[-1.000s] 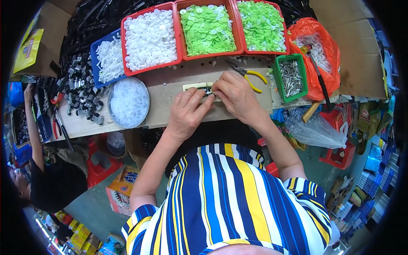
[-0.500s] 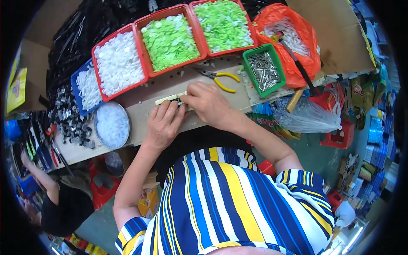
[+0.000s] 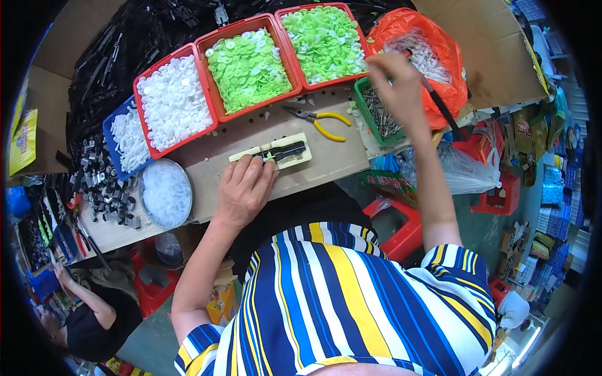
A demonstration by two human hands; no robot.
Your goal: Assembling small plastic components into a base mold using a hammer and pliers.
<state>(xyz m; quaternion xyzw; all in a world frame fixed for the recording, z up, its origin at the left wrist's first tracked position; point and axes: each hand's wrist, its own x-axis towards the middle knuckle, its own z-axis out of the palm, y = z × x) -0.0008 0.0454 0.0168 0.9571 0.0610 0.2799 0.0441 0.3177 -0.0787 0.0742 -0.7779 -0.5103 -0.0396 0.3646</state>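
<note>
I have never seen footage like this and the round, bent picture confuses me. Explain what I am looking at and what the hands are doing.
There is no machine: a person in a striped shirt wears a wide fisheye camera on the head, looking down, so straight edges bend near the rim.

The left hand rests on a workbench, its fingers at the end of a cream block carrying a black part. The right hand reaches up over a green tray of metal pins; whether it holds one is too small to tell.

Also on the bench: yellow-handled pliers, red bins of green discs and white discs, and a round tub of clear pieces. Another person works at lower left.
</note>
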